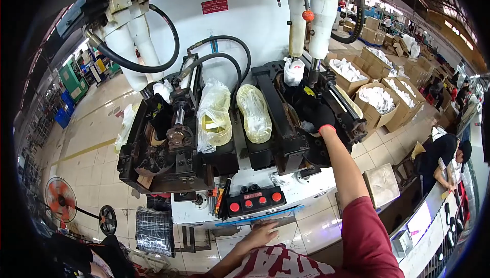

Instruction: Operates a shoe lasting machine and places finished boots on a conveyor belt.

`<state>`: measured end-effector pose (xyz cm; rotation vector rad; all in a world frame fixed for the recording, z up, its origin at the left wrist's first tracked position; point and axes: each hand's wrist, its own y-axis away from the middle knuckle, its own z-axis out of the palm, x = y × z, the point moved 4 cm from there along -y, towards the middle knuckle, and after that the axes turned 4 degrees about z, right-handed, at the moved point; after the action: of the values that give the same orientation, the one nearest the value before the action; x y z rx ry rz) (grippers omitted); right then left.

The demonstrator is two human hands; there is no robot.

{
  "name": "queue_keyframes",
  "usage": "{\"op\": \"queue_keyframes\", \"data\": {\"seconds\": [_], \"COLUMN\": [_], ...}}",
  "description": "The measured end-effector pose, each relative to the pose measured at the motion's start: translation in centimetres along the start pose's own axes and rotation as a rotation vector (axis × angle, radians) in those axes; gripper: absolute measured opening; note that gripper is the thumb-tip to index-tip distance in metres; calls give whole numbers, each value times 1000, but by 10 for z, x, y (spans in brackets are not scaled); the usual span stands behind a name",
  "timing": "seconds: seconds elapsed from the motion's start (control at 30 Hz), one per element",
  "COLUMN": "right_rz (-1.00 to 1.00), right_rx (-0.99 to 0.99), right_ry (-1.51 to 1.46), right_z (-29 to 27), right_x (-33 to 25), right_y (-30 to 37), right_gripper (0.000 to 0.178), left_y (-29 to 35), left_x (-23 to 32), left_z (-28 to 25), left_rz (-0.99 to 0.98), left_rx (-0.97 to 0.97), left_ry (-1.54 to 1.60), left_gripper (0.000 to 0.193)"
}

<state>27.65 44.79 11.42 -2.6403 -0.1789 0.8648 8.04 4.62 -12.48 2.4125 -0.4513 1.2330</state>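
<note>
My right hand, in a black glove with a red cuff, reaches into the right station of a pressing machine. It is beside a black item with a yellow patch; its fingers blend into the dark parts, so their grip is hidden. My left hand is bare, low in front of my body, fingers stretched out and holding nothing. Between the stations lie two plastic-wrapped, sole-shaped pads, the left pad and the right pad. Another black item sits in the left station.
A control box with red buttons is at the machine's front. Black hoses arch behind the pads. Cartons of white material stand to the right, where a person works at a bench. A fan is at the left.
</note>
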Motion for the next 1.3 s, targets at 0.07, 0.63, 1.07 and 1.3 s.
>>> {"op": "queue_keyframes", "data": {"seconds": [0.07, 0.63, 1.07, 1.3], "right_rz": [39, 491, 1420, 1279], "right_rx": [21, -243, -8, -221], "right_ry": [68, -1813, -452, -255], "right_z": [-12, -104, 93, 128], "right_x": [40, 95, 217, 161], "right_y": [-26, 338, 688, 702], "right_gripper": [47, 44, 40, 41], "left_y": [1, -15, 50, 67], "left_x": [23, -94, -259, -284], "left_z": [1, 49, -28, -71], "left_rz": [-62, -355, -503, -385], "left_rx": [-130, -772, -556, -590], "left_ry": [36, 204, 744, 623], "left_gripper": [54, 61, 46, 46]}}
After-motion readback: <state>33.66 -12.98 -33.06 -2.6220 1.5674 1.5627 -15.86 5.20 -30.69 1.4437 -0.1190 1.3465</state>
